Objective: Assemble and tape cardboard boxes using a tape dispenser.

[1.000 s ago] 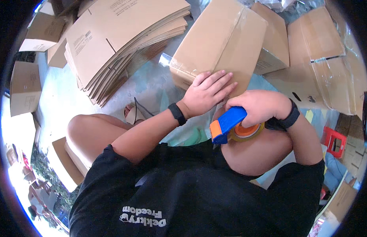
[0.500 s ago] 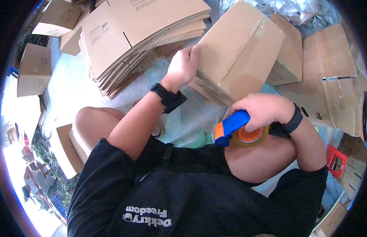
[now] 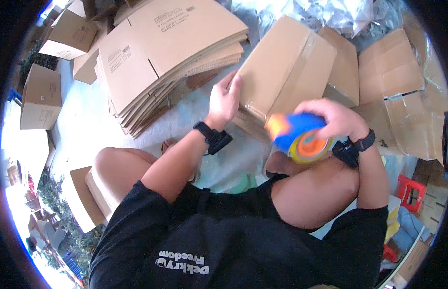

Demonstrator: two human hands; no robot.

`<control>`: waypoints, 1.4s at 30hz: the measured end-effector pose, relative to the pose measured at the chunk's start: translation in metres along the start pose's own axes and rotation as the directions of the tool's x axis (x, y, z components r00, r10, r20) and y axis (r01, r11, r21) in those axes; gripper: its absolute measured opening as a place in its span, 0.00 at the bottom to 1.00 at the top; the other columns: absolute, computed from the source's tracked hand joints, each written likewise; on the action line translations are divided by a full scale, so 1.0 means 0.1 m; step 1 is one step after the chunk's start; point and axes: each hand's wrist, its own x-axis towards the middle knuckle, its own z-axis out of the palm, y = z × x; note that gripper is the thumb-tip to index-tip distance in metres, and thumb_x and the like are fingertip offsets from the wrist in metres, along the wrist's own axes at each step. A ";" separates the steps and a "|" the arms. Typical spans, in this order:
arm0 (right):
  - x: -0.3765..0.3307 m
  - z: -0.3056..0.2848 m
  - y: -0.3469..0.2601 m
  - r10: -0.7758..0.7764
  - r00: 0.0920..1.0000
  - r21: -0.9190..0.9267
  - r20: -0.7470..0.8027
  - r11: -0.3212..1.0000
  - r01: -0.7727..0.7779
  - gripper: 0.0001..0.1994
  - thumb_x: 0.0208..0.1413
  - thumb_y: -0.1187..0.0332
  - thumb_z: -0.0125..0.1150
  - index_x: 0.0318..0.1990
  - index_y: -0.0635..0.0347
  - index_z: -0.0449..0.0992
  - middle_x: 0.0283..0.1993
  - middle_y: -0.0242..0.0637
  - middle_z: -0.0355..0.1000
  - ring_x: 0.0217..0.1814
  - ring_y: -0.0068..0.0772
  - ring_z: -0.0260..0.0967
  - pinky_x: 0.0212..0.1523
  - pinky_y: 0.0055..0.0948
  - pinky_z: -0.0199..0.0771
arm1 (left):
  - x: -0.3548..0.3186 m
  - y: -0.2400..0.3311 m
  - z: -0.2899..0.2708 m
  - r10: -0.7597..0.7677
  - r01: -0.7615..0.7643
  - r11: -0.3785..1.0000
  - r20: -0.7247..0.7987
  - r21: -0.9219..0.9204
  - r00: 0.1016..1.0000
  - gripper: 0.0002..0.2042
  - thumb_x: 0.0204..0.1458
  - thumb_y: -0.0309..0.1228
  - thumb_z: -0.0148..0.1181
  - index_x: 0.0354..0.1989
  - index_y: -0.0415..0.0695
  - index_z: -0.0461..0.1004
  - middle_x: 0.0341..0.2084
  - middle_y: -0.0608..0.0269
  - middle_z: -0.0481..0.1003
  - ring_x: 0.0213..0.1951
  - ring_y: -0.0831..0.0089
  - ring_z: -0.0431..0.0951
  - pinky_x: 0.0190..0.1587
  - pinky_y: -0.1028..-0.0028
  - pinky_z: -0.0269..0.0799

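Note:
A brown cardboard box [image 3: 277, 67] stands in front of me, with a strip of clear tape along its top seam. My left hand [image 3: 225, 98] rests at the box's left edge, thumb on top and the other fingers mostly hidden along the side. In my right hand [image 3: 334, 120] is a blue and orange tape dispenser [image 3: 303, 135], blurred by motion, with a roll of tape on its orange hub. The dispenser is over the near corner of the box; whether it touches the cardboard I cannot tell.
A stack of flattened cartons [image 3: 171, 43] lies at the far left of the box. More cartons [image 3: 392, 72] stand to the right, with clear plastic wrapping [image 3: 330, 14] behind. A red plastic stool [image 3: 411, 193] is at the right. Single boxes [image 3: 42, 91] sit on the left.
The tape dispenser in my right hand has risen from beside my thigh to the box's near edge. My left hand still rests at the box's left edge. The whole view has shifted slightly.

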 end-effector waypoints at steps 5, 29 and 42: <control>-0.48 -0.42 1.11 0.391 0.702 0.757 -0.595 0.566 0.327 0.25 0.55 0.63 0.62 0.60 0.64 0.71 0.56 0.36 0.75 0.54 0.31 0.74 0.59 0.34 0.74 | -0.09 -0.19 0.13 0.039 -0.042 0.973 -0.017 -0.226 0.999 0.26 0.70 0.44 0.47 0.59 0.29 0.73 0.49 0.52 0.80 0.55 0.72 0.74 0.61 0.71 0.67; -1.33 0.38 -0.59 0.196 -0.099 0.043 -0.976 0.613 0.789 0.14 0.62 0.61 0.57 0.47 0.63 0.78 0.43 0.42 0.77 0.48 0.34 0.74 0.49 0.39 0.75 | -0.60 1.99 -0.47 0.645 -0.608 0.761 0.372 -0.228 0.668 0.42 0.49 0.36 0.62 0.73 0.30 0.54 0.73 0.37 0.56 0.75 0.57 0.55 0.74 0.63 0.47; -0.28 0.08 -0.94 -0.758 -0.005 -0.754 -0.652 0.650 -0.095 0.19 0.66 0.55 0.53 0.45 0.65 0.79 0.41 0.50 0.78 0.46 0.40 0.76 0.46 0.42 0.74 | -0.59 3.68 0.14 0.494 -0.668 -0.677 -0.481 0.310 -0.724 0.22 0.66 0.43 0.54 0.57 0.37 0.78 0.58 0.43 0.74 0.57 0.51 0.76 0.55 0.61 0.73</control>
